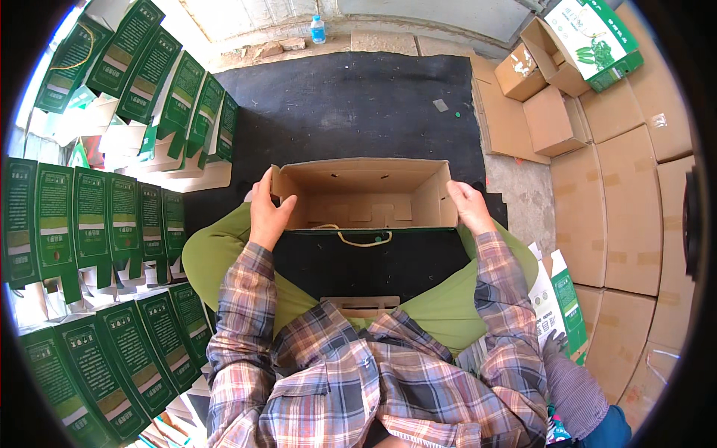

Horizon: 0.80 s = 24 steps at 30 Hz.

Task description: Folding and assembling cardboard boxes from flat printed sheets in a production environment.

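Note:
In front of my crossed legs an open cardboard box [358, 190] shows its bare brown inside. A strip of green runs along its near edge, where a cord handle [364, 240] hangs in a loop. My left hand [269, 213] grips the box's left end, thumb toward the inside and fingers round the outer edge. At the opposite end my right hand [470, 207] holds the right wall, its fingers partly hidden by the hand itself. Folded flaps are visible on the inside of the box.
Rows of green printed cartons [93, 216] stand on my left. A black mat [343, 104] covers the floor ahead, with a blue-labelled bottle [318, 30] beyond it. Brown cartons [631, 209] are stacked on the right, near small open boxes [553, 119] and a green-white carton [594, 45].

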Each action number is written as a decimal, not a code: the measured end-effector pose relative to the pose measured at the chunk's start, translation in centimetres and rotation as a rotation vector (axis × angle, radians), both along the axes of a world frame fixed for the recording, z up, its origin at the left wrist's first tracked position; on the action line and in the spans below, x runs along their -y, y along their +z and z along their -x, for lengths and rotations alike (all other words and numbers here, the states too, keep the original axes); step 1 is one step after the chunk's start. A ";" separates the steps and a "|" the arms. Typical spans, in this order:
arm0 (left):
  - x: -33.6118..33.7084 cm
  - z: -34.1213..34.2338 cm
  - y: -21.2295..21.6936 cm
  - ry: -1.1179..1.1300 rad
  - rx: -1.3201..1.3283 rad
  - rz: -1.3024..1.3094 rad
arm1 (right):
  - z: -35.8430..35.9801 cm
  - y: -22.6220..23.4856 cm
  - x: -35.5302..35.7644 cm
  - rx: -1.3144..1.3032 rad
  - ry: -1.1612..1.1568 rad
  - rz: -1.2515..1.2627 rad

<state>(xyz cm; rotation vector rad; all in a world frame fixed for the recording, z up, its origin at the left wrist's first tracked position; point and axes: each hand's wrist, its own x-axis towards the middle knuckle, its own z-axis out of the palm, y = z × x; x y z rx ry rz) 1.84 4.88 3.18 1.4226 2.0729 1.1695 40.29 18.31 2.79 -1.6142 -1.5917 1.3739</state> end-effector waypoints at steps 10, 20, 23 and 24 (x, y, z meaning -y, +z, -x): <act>-0.5 -0.8 2.3 -0.020 -0.304 0.002 | 1.0 0.4 0.0 0.389 0.089 -0.312; -1.4 -0.4 2.4 0.021 -0.311 0.029 | 1.2 0.3 0.3 0.322 0.099 -0.302; -1.3 -0.4 2.1 0.008 -0.251 0.047 | 1.0 0.3 0.4 0.388 0.105 -0.325; -1.2 -0.4 2.0 -0.010 -0.261 0.062 | 1.0 0.4 0.4 0.390 0.104 -0.323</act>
